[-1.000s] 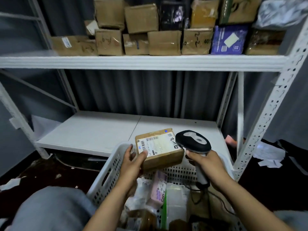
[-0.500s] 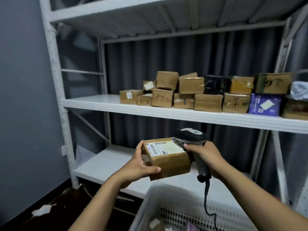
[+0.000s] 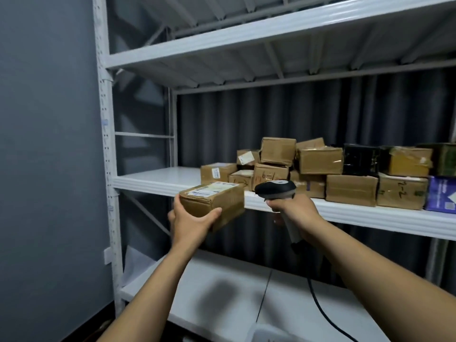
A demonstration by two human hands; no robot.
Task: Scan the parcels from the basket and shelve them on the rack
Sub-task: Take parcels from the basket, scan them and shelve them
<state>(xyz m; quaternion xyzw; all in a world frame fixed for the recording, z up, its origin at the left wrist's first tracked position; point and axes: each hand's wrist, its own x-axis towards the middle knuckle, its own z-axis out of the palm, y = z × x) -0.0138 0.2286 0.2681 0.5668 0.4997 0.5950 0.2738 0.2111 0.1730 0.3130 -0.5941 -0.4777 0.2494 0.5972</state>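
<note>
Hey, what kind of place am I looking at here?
Probably a parcel depot or stockroom: a white metal rack holds taped cardboard boxes, some with handwritten marks, while the left hand holds a labelled parcel and the right hand grips a corded barcode scanner.

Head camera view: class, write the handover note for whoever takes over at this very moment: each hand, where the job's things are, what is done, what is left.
Left hand holds a brown parcel, label up, in the air before the bare left end of the middle shelf.
Right hand grips the scanner by its handle; its cable hangs down.
Done: stacked parcels fill that shelf from centre to right.
Left: shelve the held parcel, probably in the bare spot; whether it is scanned cannot be told. Then go back to the basket, only a white corner showing.
</note>
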